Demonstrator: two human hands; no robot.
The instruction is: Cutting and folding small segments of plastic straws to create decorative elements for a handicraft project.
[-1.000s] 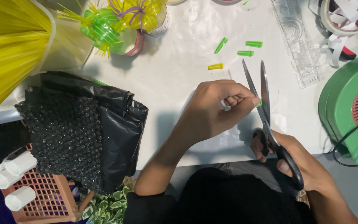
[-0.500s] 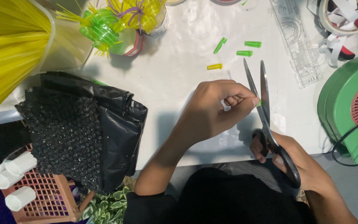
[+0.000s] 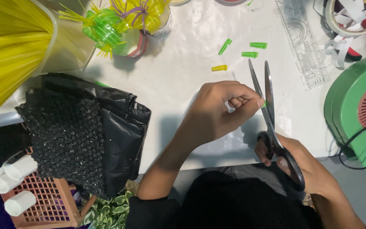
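My left hand (image 3: 219, 112) is curled over the white table (image 3: 183, 63), pinching a small green straw piece (image 3: 264, 104) at its fingertips. My right hand (image 3: 295, 163) grips the black handles of a pair of scissors (image 3: 267, 97). The blades point away from me, slightly apart, with the green piece right at them. Beyond the blades lie several cut straw bits: green ones (image 3: 254, 49) and a yellow one (image 3: 219, 68).
A black plastic bag with bubble wrap (image 3: 81, 131) hangs over the table's left edge. Yellow straws (image 3: 9, 46) and a green-and-yellow straw ornament (image 3: 119, 21) sit top left. A clear ruler (image 3: 303, 42), tape rolls (image 3: 352, 21) and a green round device (image 3: 359, 106) lie right. An orange crate (image 3: 43, 203) sits lower left.
Almost nothing has moved; the scissor blades sit a touch closer together by the green piece between my left fingertips.
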